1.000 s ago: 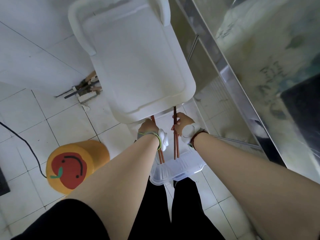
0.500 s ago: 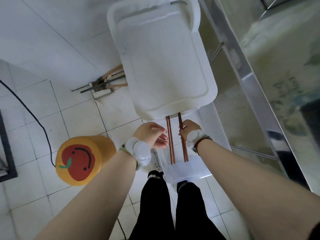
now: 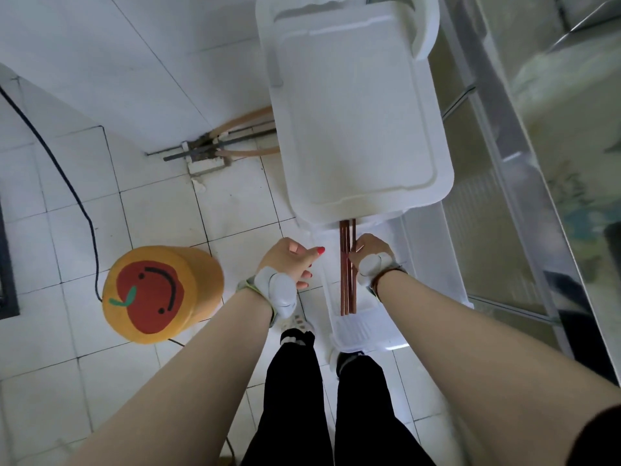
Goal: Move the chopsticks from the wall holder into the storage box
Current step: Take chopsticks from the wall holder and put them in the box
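Several reddish-brown chopsticks [image 3: 346, 280] lie lengthwise in the translucent white storage box [image 3: 369, 334] on the floor. Their far ends are hidden under the box's white lid [image 3: 353, 129], which covers the far part of the box. My right hand [image 3: 368, 253] is inside the box, with its fingers closed on the right side of the chopstick bundle. To the left of the box, my left hand [image 3: 290, 260] hovers with fingers spread and holds nothing.
An orange stool with a red apple face [image 3: 161, 294] stands on the tiled floor to the left. A black cable [image 3: 67, 183] runs behind it. Pipes [image 3: 228, 146] sit at the wall base. A metal counter frame [image 3: 524, 196] runs along the right. My legs [image 3: 322, 398] are just below the box.
My left hand has let go of its chopsticks and drawn back to the left, fingers apart. The two pairs now lie together as one bundle by my right hand.
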Available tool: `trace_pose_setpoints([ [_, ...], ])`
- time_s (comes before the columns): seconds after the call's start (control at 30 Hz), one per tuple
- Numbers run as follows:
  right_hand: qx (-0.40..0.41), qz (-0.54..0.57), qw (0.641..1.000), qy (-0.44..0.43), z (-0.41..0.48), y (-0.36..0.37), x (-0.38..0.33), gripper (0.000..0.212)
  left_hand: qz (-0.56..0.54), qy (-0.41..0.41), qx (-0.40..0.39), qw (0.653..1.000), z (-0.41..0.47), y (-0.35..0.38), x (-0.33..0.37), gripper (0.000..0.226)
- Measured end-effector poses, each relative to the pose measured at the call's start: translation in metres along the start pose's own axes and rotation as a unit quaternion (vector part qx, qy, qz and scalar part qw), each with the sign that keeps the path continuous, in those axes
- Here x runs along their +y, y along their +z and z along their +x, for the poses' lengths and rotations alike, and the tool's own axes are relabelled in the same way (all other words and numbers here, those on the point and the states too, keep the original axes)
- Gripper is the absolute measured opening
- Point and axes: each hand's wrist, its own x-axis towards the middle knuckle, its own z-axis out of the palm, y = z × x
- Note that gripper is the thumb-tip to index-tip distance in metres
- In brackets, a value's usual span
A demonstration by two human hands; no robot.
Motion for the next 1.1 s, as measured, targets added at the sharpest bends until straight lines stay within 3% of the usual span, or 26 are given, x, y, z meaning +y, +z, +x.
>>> trace_pose_setpoints([
  [0.1, 0.022, 0.03, 0.999, -0.006, 0.0, 0.001, 0.001, 0.022, 0.002, -0.009, -0.014, 1.0, 0.0, -0.003, 0.002, 0.032],
  [0.3, 0.0, 0.02, 1.0, -0.01, -0.004, -0.001, -0.003, 0.036, 0.018, -0.025, -0.034, 0.999, 0.006, -0.004, 0.001, 0.036],
  [0.4, -0.041, 0.019, 0.999, -0.012, -0.002, 0.005, -0.008, 0.028, 0.025, -0.027, -0.045, 0.998, 0.008, -0.007, 0.0, 0.034],
  [0.63, -0.042, 0.014, 0.997, -0.059, 0.001, 0.02, -0.012, 0.018, 0.04, -0.027, -0.041, 0.998, 0.006, -0.009, 0.0, 0.035],
  [0.77, -0.077, -0.011, 0.995, -0.06, -0.005, 0.017, -0.018, 0.035, 0.048, -0.029, -0.044, 0.997, 0.008, -0.009, -0.001, 0.039],
  [0.87, -0.075, 0.001, 0.996, -0.046, -0.009, 0.008, -0.017, 0.032, 0.01, -0.017, -0.034, 0.999, 0.003, -0.014, 0.003, 0.038],
  [1.1, -0.094, 0.177, 0.979, -0.022, -0.038, -0.036, -0.004, 0.02, -0.071, -0.042, 0.01, 0.997, -0.035, -0.03, 0.052, 0.033],
])
